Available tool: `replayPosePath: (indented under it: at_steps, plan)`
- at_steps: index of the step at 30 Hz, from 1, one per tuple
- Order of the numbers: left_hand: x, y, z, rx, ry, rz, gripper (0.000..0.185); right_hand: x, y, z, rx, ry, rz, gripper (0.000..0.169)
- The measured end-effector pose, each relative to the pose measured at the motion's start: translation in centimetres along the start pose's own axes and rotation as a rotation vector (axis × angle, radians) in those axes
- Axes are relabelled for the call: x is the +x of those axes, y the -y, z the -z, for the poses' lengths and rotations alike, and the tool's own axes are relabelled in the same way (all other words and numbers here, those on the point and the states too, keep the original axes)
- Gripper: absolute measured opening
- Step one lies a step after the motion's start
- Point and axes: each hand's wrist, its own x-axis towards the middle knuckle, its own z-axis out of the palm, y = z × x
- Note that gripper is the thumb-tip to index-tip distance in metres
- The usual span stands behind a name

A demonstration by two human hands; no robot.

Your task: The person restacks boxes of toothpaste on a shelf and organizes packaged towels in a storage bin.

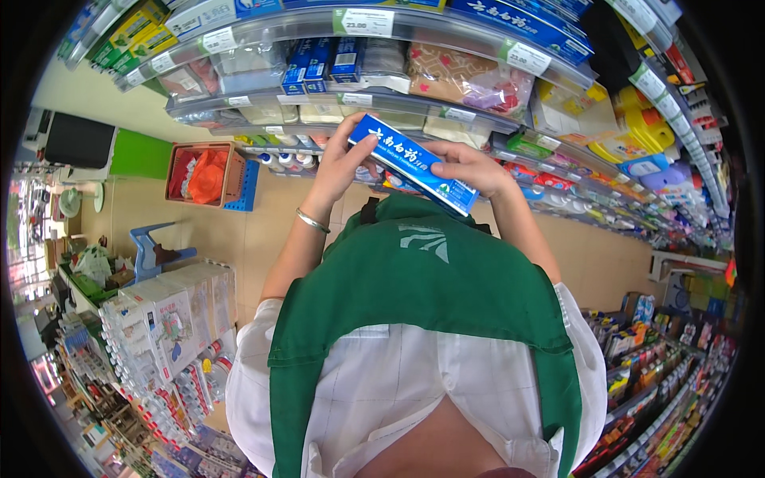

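Observation:
A blue toothpaste carton (412, 161) is held in front of the green apron (382, 269), tilted down to the right with its printed face up. My left hand (346, 152) grips its upper left end, thumb on the top face. On the right side, my right hand (469, 167) clasps the carton near its lower right end. Several similar blue cartons stand on a shelf ahead (314, 63), beside plastic-wrapped towels or cloths (466, 77). More blue toothpaste cartons (520, 24) lie on the shelf above.
Shelf edges with price tags (364, 23) curve across the front. To the left, an orange basket (200, 173) holds red bags, near a blue plastic stool (149, 251). Stacked cartons (173, 316) and bottle packs (185, 382) stand lower left. Stocked racks (651, 364) are at lower right.

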Motion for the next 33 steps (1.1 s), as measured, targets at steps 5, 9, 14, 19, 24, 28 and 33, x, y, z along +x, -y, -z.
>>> replayPosePath:
  at_steps: [5, 9, 14, 19, 24, 28, 33]
  plan:
    - [0.5, 1.6, -0.7, 0.039, -0.161, -0.11, 0.029, -2.9, -1.2, 1.0, 0.17, -0.201, 0.279, 0.053]
    - [0.5, 2.3, -0.7, 0.141, -0.169, -0.125, 0.026, -4.7, -1.6, 0.5, 0.071, -0.38, 0.208, 0.057]
    - [0.4, 1.9, -1.7, 0.239, -0.239, -0.124, 0.025, -5.0, -0.7, 0.0, 0.059, -0.473, 0.307, 0.057]
    - [0.2, 1.7, -1.6, 0.179, -0.279, -0.164, 0.025, -5.1, -0.4, 0.0, 0.059, -0.457, 0.389, 0.057]
    - [-0.3, 1.3, -1.8, 0.251, -0.349, -0.202, 0.026, -4.5, -0.5, -0.5, 0.072, -0.469, 0.461, 0.051]
    - [-0.3, 1.2, -1.5, 0.221, -0.368, -0.231, 0.025, -4.0, -0.1, -0.8, 0.052, -0.47, 0.462, 0.049]
    - [-0.2, 1.9, -0.2, 0.408, -0.324, -0.297, 0.025, -4.0, 1.3, -1.1, -0.153, -0.501, 0.34, 0.048]
